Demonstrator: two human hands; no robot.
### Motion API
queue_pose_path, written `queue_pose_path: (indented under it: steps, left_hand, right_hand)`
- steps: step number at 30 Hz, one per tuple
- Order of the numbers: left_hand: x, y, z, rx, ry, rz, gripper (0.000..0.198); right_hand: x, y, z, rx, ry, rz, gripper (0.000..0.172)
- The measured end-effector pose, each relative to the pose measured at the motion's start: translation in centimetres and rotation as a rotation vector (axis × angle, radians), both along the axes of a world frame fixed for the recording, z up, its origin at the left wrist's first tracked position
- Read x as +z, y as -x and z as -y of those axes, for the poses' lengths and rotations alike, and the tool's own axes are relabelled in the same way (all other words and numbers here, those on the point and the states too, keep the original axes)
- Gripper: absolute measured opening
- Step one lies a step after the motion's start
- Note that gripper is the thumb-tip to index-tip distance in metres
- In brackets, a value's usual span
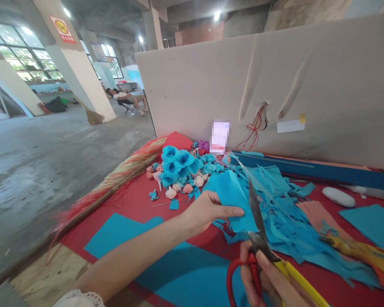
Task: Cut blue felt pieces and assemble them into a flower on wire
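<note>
Holding a blue paper piece (235, 198) at the centre of the view, the left hand (208, 209) enters from 8 o'clock. Its thumb lies flat on the paper's near face. The other fingers are hidden behind the sheet, so the grip reads as a pinch seen from one side only.

The right hand (269, 277) is cut off by the frame's lower edge at 5 o'clock. Its fingers are curled tight about the red and yellow handles of the scissors (259, 230). How many fingers pass through the red loop cannot be told.

The scissor blades point toward 12 o'clock and run along the paper's right edge, touching it. Only one blade shows clearly, so the width of their opening cannot be told.

Behind the paper, from 1 to 4 o'clock, a heap of blue scraps (284, 213) covers the red table cover (137, 200). At 4 o'clock an orange-yellow tool (361, 251) lies partly under scraps and is cut by the frame, so its kind is unclear.

A white oval object (338, 197) sits at 3 o'clock. Paper roses (179, 164) cluster at 11 o'clock, beside a broom (115, 183) along the table's left edge. A blurred patch (219, 137) at 12 o'clock is unreadable against the partition board (307, 85). A large blue sheet (179, 264) lies under the left forearm at 7 o'clock.
</note>
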State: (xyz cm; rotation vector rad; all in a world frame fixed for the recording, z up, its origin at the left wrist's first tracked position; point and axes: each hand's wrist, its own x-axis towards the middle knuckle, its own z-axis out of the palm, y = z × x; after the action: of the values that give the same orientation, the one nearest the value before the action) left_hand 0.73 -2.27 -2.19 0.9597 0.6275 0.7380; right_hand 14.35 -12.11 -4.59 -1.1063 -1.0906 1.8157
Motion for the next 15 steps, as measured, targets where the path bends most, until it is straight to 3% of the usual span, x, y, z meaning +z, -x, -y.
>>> queue_pose_path:
  steps: [8,15]
  left_hand:
    - [0.4,0.3,-0.1,-0.035,0.002,0.008,0.028]
    - [2.1,0.9,-0.1,0.095,-0.042,-0.003,0.030]
  right_hand:
    - [0.6,0.3,0.6,-0.070,0.012,0.048,0.053]
    - [0.0,0.4,0.5,-0.052,0.037,0.092,0.054]
